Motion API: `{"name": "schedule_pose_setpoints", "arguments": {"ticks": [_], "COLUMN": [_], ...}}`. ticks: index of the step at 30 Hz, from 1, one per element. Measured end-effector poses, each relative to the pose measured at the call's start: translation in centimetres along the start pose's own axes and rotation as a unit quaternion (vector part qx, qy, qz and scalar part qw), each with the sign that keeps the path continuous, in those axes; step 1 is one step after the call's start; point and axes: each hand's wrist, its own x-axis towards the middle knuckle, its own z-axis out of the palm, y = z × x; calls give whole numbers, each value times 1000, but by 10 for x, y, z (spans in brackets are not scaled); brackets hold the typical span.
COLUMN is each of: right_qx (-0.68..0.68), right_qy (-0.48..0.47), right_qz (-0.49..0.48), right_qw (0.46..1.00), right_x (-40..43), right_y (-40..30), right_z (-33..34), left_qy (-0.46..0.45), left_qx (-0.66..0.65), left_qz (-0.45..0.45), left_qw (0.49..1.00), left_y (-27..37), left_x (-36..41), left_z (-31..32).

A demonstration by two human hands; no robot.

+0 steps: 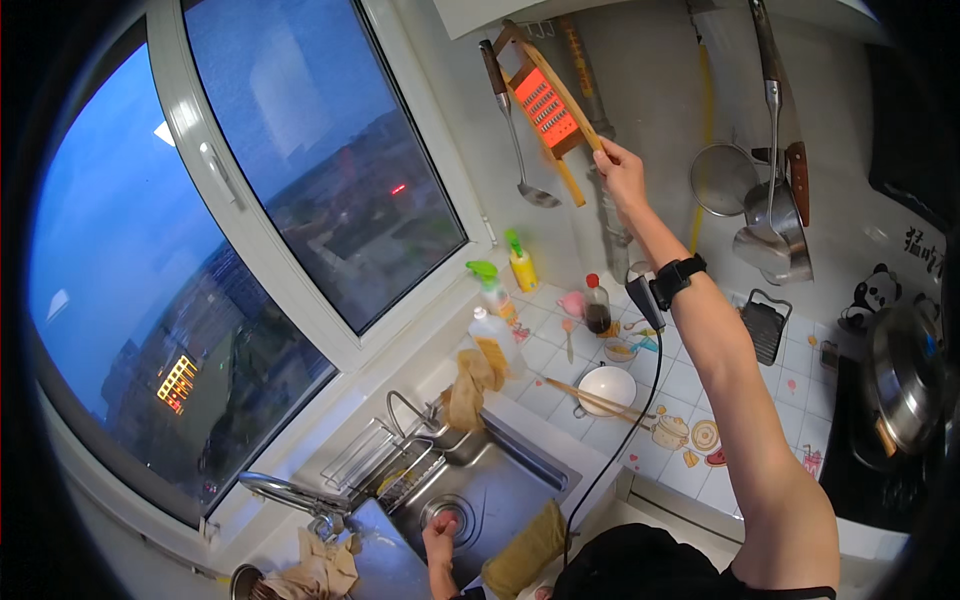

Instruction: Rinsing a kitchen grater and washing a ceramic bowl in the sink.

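Observation:
My right hand (619,174) is raised to the wall and grips the lower end of a wooden-framed grater (545,106) with an orange plate and metal teeth. The grater is tilted, its top close to a row of small hooks (538,30); whether it hangs on one I cannot tell. A soup ladle (517,135) with a dark handle hangs beside the frame. Low in the view, my left hand (441,531) hovers over the stainless steel sink (495,487), near its drain. Its fingers look curled, and their inner side is hidden.
A white bowl (607,390) with chopsticks across it, a red-capped bottle (597,306) and spray bottles (486,279) stand on the tiled counter. A faucet (292,486) arches beside the sink. A lidded pan (904,382) is on the stove at right. A cable (626,442) runs from my right wrist.

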Motion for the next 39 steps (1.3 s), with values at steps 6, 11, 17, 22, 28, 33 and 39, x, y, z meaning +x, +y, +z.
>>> {"name": "schedule_pose_setpoints", "arguments": {"ticks": [6,11,17,22,28,33,39], "right_qx": [224,249,287,301,330,240,-91], "right_qy": [-101,-101,-136,-142,-71,-2,124], "right_qz": [106,113,109,132,163,157,-14], "right_qw": [963,957,942,934,927,958,988], "right_x": [16,20,36,43,41,28,-9], "right_y": [50,69,78,86,101,126,122], "right_z": [-8,-4,-2,9,43,27,3], "left_qy": [-9,-12,-12,-55,-37,-51,-45], "left_qx": [-51,-66,-98,-23,-51,-81,-55], "left_qz": [-48,-39,-39,23,-14,-26,32], "left_qw": [998,997,994,998,998,995,997], "left_y": [-9,-1,-20,-19,-14,-7,9], "left_x": [-16,-26,-26,-30,-47,-57,-48], "left_z": [10,18,14,10,26,36,35]}}
